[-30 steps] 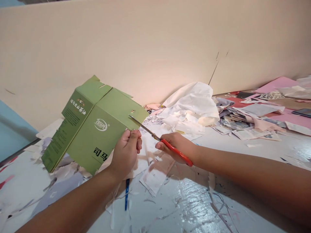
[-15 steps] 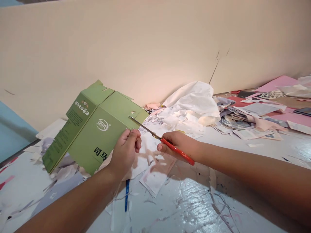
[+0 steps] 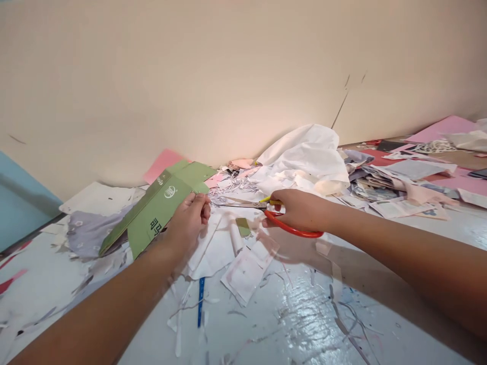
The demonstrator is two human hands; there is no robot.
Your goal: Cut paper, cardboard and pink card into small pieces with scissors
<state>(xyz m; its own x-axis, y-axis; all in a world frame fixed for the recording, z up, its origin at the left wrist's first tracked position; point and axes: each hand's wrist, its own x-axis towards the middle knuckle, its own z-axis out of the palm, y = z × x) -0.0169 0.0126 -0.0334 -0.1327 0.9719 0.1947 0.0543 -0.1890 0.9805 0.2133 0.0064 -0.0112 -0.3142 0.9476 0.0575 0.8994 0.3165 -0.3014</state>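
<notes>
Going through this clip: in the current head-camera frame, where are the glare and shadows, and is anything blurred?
In the head view, glare shines off the glossy white tabletop at lower right, a warm bright patch lights the beige wall, and the right forearm casts a soft shadow below itself; the left hand and right hand show no obvious blur.

Green carton (image 3: 158, 210): black Chinese characters 司马 (image 3: 155, 226) printed at a slant on the main panel, white oval logo (image 3: 170, 191) beside them too small to read, tiny side-panel text (image 3: 162, 178) also unreadable at this angle.
</notes>
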